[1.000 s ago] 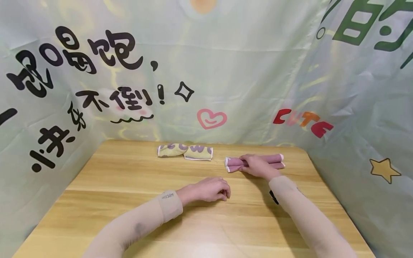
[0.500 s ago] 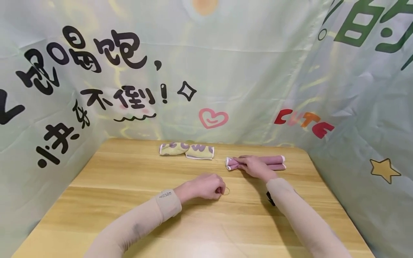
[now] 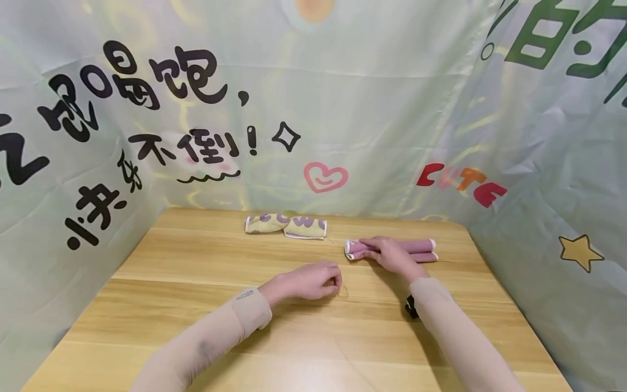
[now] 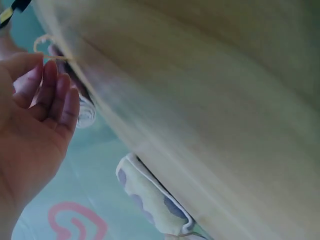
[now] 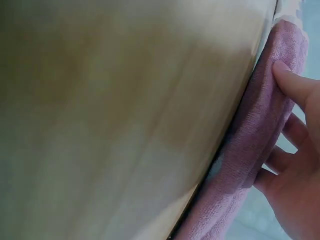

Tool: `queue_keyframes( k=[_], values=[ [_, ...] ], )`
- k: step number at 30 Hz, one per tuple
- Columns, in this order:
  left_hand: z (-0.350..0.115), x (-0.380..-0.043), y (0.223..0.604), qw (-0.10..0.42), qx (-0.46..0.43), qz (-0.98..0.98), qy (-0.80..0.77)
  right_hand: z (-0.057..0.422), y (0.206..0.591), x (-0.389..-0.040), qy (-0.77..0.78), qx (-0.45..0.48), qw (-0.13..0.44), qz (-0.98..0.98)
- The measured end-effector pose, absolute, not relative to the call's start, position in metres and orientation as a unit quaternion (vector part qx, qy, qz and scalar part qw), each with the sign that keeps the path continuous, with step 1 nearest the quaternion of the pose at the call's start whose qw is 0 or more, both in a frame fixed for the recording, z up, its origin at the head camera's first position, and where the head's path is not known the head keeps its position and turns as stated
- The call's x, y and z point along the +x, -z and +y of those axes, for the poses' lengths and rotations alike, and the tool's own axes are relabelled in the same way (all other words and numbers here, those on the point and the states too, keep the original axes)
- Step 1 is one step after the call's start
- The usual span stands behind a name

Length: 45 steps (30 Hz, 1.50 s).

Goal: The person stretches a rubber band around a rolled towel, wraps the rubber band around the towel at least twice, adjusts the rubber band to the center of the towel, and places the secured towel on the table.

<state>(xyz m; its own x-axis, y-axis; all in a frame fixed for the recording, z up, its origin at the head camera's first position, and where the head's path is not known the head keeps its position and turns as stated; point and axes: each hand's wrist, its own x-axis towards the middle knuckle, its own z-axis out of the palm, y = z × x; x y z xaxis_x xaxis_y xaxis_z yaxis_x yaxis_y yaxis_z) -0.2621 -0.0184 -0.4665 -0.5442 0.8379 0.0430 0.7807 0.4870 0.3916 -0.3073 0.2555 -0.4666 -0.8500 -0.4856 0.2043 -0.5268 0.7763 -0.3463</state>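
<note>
My left hand [image 3: 315, 280] is over the middle of the table, thumb and fingertips pinching a thin tan rubber band [image 4: 60, 58]. The band's loop sticks out past the fingertips in the left wrist view. Farther right, my right hand [image 3: 392, 256] grips a pink towel [image 3: 418, 246] with white edging, rolled from two sides into a double roll. In the right wrist view the thumb lies on one side of the pink towel [image 5: 240, 145] and the fingers on the other. Its underside is hidden.
Toward the back edge lies a rolled yellow towel [image 3: 308, 228] with purple print, drawn in at its middle. The wooden table [image 3: 206, 256] is bordered by printed fabric walls [image 3: 382, 120] at the back and sides. A black item [image 3: 411, 306] shows at my right cuff.
The left hand has closed its fingertips and now pinches the rubber band, whose loop came into sight. The right hand has slid slightly left along the pink towel, still holding it.
</note>
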Motion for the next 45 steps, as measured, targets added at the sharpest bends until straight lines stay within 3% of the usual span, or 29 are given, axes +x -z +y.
queue_keyframes(
  k=[9,19,32,45],
  values=[
    [-0.028,-0.255,0.461,0.216,0.397,0.793,-0.408,0.264,0.464,-0.286,-0.234,0.236,0.037,-0.943],
    [-0.028,-0.249,0.455,0.248,0.323,0.721,-0.561,0.262,0.455,-0.276,-0.303,0.200,0.088,-0.928],
    [-0.041,-0.262,0.445,0.118,0.286,0.753,-0.580,0.240,0.430,-0.257,-0.391,0.193,0.134,-0.890],
    [-0.044,-0.280,0.435,0.017,0.249,0.756,-0.605,0.221,0.419,-0.238,-0.481,0.201,0.062,-0.851]
  ],
)
